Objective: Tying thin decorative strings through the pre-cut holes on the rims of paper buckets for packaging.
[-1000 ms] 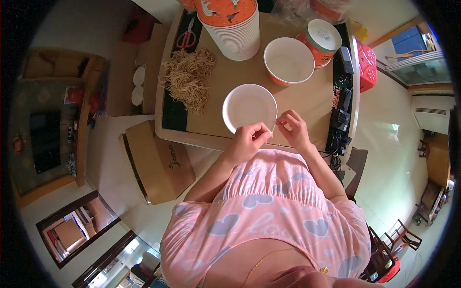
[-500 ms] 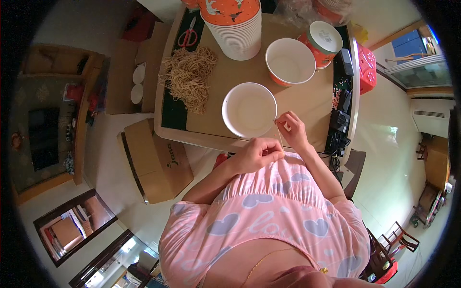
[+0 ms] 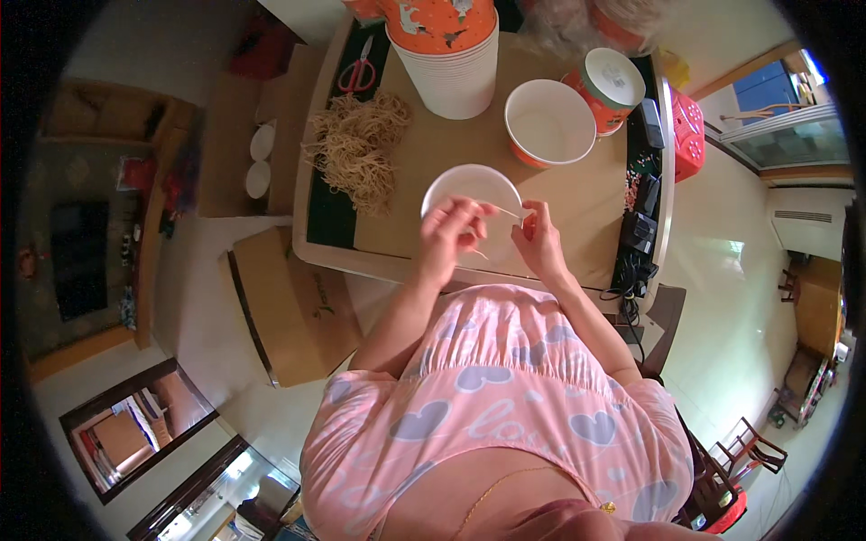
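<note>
Close to the table's front edge stands a white-lined paper tub (image 3: pixel 465 183), its mouth facing up. In front of its rim my left hand (image 3: pixel 451 236) pinches a thin beige string (image 3: pixel 505 213). A short tail of string hangs below those fingers. At the tub's right side my right hand (image 3: pixel 539 243) closes its fingertips on the other end of the string. Whether the string passes through the tub's wall cannot be made out. A tangled heap of cut strings (image 3: pixel 359 153) lies left of the tub.
Behind the heap are red-handled scissors (image 3: pixel 359 72). A tall stack of orange and white tubs (image 3: pixel 444 77) stands at the back. Another open tub (image 3: pixel 548 122) and an upside-down tub (image 3: pixel 613 81) are to the right. Black adapters and cables (image 3: pixel 639 230) line the right edge.
Both hands have changed position. My left hand has risen from near my lap to the tub's front, and the string now stretches across the tub's rim between my hands.
</note>
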Demonstrator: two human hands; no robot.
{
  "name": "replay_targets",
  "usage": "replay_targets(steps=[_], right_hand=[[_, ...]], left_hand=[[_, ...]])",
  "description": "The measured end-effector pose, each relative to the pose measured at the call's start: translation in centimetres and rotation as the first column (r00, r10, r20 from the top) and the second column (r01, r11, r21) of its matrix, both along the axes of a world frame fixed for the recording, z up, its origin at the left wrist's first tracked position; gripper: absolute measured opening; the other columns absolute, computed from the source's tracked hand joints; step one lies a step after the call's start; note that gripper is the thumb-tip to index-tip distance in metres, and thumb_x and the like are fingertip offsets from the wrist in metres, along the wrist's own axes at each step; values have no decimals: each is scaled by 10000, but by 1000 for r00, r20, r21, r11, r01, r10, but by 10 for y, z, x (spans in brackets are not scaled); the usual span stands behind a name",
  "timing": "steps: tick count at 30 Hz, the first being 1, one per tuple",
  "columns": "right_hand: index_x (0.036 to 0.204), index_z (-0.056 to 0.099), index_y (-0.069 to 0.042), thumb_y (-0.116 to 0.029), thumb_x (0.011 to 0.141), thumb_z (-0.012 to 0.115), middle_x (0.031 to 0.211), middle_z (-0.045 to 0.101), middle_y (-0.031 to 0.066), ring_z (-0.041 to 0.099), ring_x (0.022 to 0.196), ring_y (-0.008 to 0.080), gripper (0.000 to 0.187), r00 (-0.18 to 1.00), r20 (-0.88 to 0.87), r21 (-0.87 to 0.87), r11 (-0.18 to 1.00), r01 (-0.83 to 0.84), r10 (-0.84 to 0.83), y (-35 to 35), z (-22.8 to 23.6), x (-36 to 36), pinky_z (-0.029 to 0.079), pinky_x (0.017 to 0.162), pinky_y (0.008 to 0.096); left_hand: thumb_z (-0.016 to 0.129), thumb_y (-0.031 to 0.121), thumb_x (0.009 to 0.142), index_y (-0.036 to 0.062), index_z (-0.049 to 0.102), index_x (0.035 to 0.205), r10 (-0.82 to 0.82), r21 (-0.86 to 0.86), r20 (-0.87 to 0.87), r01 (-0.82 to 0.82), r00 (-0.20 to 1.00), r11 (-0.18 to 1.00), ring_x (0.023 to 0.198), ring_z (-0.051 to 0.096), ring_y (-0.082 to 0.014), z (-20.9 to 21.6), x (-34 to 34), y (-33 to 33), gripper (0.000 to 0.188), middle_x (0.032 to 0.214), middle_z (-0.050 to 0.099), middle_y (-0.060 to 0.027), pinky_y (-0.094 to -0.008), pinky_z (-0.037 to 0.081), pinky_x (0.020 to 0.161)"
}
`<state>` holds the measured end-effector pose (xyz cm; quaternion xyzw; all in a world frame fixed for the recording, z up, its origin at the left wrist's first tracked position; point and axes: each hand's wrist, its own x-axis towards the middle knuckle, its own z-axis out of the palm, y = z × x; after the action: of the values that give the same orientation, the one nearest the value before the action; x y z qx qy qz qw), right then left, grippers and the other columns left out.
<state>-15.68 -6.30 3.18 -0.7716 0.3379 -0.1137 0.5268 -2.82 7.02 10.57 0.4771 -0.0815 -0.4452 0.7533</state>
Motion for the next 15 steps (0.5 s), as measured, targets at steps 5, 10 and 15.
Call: replay_targets(steps=[5,10,15], right_hand=[[938,574,-62,-76,803,583,804,560,119,587,661,288,136,984,66,-289,947,-139,164,-15,13,37,482,587,392],[916,606,-89,-95,796,580,876,550,121,600,755,314,123,951,-100,-576,763,-294,291,-42,16,106,502,627,427],[981,610,-88,-19,785,571,875,558,85,603,747,287,212,960,107,-762,641,-89,260,-36,33,137,513,646,406]], left_hand=[[491,191,949,55,576,906,58,-56,-135,-66,989,996,597,523,-101,5,47,26,166,822,637,-80,-203,367,467],[500,136,936,48,577,1065,2,-91,-161,-17,987,996,603,542,-102,4,58,37,175,789,627,-85,-212,407,504],[469,53,923,79,425,1245,140,-2,-192,-143,971,990,648,548,-121,-11,46,39,326,840,623,-127,-247,456,574]])
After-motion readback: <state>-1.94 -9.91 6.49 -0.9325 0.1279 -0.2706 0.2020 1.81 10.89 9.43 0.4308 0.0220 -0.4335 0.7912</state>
